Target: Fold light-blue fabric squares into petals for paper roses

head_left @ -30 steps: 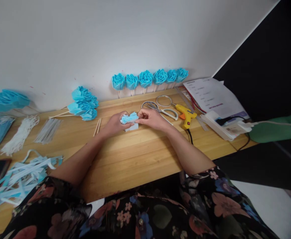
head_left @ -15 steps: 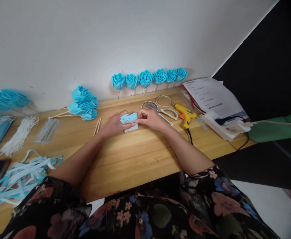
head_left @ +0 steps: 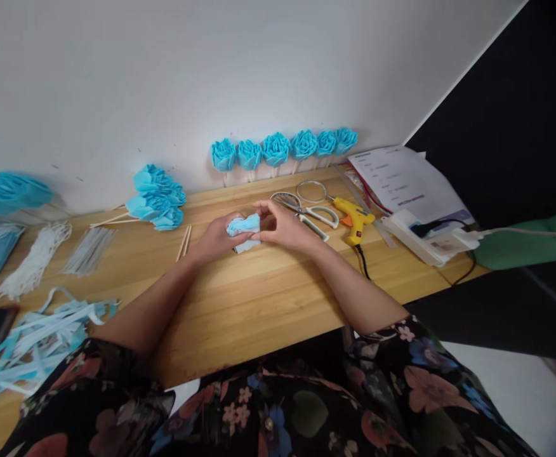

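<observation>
A piece of pleated light-blue material [head_left: 244, 225], bunched up, is between my two hands over the middle of the wooden table. My left hand [head_left: 216, 240] is closed round its left side, thumb across the front. At its right edge, my right hand [head_left: 280, 226] has thumb and fingers curved with a gap between them, the tips touching the edge. Under the material a pale flat piece [head_left: 247, 245] shows; the hands hide most of it. Just right of my right hand lie scissors [head_left: 323, 218] with white handles.
Blue fabric flowers [head_left: 277, 150] on sticks lean along the wall. A yellow glue gun [head_left: 355, 220] lies by a white power strip [head_left: 421, 238] and printed sheets [head_left: 411, 181]. At left are wooden sticks [head_left: 183, 244], grey strips [head_left: 90, 251], white cords [head_left: 35, 260] and blue offcuts [head_left: 54, 336].
My right fingers have opened from a pinch on the material's right edge into a wider curve. The left hand keeps its hold, and the view has shifted slightly.
</observation>
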A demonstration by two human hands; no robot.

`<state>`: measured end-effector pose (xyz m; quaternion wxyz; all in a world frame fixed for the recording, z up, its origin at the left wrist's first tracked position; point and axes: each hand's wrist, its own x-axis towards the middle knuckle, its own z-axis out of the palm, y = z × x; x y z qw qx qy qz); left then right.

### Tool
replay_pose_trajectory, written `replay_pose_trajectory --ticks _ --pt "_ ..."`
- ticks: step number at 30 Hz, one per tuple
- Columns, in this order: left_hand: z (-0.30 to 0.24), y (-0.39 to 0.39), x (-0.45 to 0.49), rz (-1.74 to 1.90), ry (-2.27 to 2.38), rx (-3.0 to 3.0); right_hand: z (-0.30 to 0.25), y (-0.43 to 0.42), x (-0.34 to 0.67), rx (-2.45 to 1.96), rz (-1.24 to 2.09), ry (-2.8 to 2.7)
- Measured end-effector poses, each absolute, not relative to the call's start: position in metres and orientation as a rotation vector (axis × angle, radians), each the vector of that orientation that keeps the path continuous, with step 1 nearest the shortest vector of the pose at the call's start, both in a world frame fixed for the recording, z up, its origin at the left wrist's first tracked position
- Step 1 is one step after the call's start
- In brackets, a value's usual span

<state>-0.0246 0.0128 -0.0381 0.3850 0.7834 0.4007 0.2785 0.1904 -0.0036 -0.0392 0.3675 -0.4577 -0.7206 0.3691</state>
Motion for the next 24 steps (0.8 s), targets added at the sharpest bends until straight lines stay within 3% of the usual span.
replay_pose_trajectory --ticks 6,17,24 --pt "-0.043 0.015 -0.027 0.781 1.063 1.961 -0.039 -0.006 0.185 -1.207 0.986 -1.859" --pt "-0.046 0.022 -0.028 0.785 1.08 1.79 -0.033 -0.007 0.186 -1.183 0.769 -1.793" --pt "-0.043 0.024 -0.025 0.889 0.903 1.743 -0.027 -0.01 0.191 -1.137 0.621 -2.03"
